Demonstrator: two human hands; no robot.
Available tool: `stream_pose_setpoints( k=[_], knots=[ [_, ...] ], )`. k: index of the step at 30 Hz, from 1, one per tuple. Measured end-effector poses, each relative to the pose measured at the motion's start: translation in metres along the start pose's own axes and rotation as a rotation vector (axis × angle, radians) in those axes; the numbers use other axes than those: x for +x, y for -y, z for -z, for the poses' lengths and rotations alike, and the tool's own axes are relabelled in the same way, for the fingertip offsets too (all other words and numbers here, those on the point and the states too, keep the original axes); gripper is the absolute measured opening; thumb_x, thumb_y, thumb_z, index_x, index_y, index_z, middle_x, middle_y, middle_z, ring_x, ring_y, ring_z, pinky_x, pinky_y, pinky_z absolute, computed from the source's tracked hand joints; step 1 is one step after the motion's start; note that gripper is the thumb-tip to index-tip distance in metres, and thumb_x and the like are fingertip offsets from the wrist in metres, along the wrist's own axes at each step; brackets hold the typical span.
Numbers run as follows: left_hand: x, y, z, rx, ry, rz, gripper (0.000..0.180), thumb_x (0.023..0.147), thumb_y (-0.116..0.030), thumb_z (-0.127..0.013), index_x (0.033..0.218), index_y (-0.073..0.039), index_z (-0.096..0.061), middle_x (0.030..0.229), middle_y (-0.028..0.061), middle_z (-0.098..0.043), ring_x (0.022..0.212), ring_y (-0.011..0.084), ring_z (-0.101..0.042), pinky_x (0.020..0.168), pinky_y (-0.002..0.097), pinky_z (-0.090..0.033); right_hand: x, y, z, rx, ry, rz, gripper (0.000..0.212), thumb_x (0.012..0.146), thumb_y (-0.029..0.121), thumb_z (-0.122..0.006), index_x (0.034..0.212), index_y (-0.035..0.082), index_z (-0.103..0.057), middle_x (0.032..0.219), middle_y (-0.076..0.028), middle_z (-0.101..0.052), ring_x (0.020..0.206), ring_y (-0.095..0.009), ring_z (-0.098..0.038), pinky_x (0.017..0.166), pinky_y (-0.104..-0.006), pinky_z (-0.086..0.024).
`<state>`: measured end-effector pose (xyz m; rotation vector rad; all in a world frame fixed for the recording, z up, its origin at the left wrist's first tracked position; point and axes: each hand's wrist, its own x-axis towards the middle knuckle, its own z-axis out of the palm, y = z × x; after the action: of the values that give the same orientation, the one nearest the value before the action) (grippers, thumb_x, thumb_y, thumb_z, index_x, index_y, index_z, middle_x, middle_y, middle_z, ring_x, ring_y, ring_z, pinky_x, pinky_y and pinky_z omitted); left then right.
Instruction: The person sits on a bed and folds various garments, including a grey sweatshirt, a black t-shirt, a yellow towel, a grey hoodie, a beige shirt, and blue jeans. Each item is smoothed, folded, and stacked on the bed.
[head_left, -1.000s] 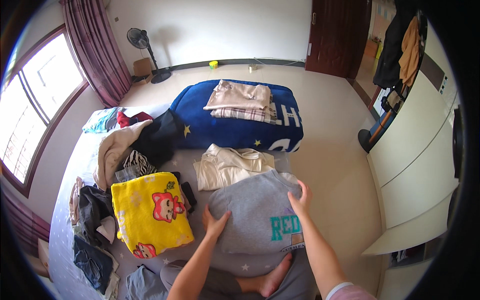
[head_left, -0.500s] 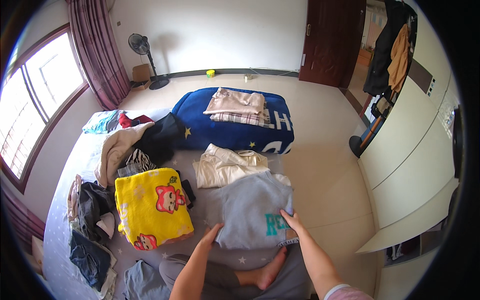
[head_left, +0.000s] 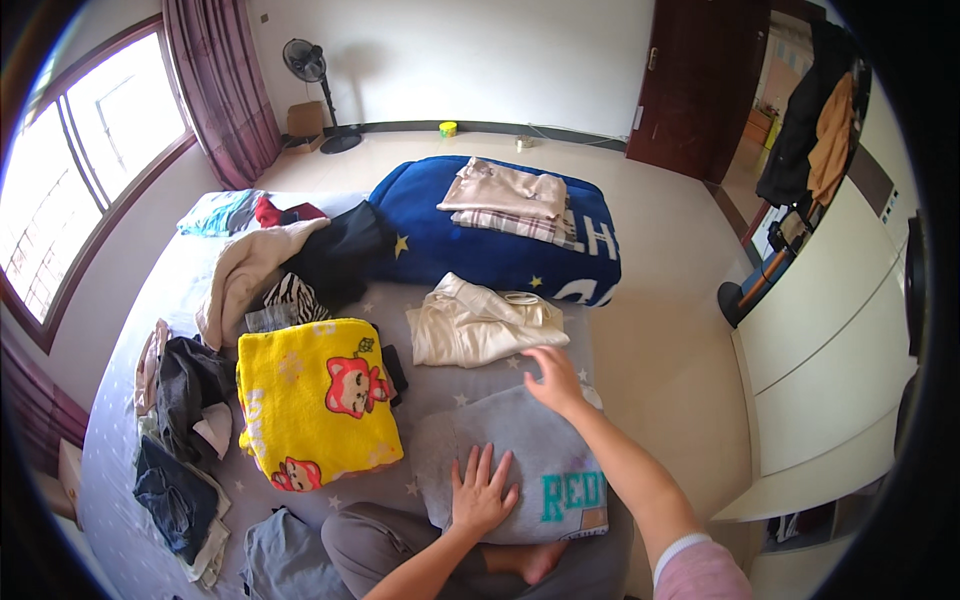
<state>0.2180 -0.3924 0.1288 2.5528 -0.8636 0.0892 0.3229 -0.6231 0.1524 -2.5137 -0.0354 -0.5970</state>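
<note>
Resting palm-down, fingers spread, the left hand (head_left: 482, 500) is on a slightly rumpled grey sweatshirt (head_left: 540, 440), lower center of the frame, kinda boxy, green lettering (head_left: 572, 497) toward its right. The right hand (head_left: 554, 380)'s by its upper edge, thumb and fingers apart.

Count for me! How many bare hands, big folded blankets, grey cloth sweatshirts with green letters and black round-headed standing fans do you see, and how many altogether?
Bare hands: 2 (left hand, right hand)
Big folded blankets: 2 (yellow cartoon blanket, dark blue starry blanket)
Grey cloth sweatshirt with green letters: 1
Black round-headed standing fan: 1
Total: 6
</note>
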Motion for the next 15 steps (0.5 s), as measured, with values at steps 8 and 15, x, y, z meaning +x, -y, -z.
stream_pose_setpoints(
  k=[8,15],
  knots=[
    [-0.009,0.020,-0.039,0.030,0.049,-0.001,0.057,0.075,-0.045,-0.051,0.128,-0.025,-0.047,0.138,0.0126,-0.034,0.129,0.0307,-0.027,0.101,0.0571,-0.013,0.049,-0.070,-0.128,-0.602,0.241,0.013,0.040,0.082,0.009,-0.047,0.118,0.026,-0.052,0.122,-0.003,-0.049,0.114,-0.026,-0.044,0.086,-0.0506,-0.040],
    [-0.008,0.033,-0.045,0.005,0.076,0.019,0.057,0.074,-0.045,-0.051,0.127,-0.024,-0.048,0.137,0.0129,-0.035,0.129,0.0312,-0.026,0.101,0.0571,-0.014,0.077,-0.033,-0.087,-0.240,0.550,-0.032,0.031,0.078,0.020,-0.057,0.109,0.019,-0.061,0.104,-0.012,-0.062,0.103,-0.031,-0.055,0.084,-0.0423,-0.045]
  ],
)
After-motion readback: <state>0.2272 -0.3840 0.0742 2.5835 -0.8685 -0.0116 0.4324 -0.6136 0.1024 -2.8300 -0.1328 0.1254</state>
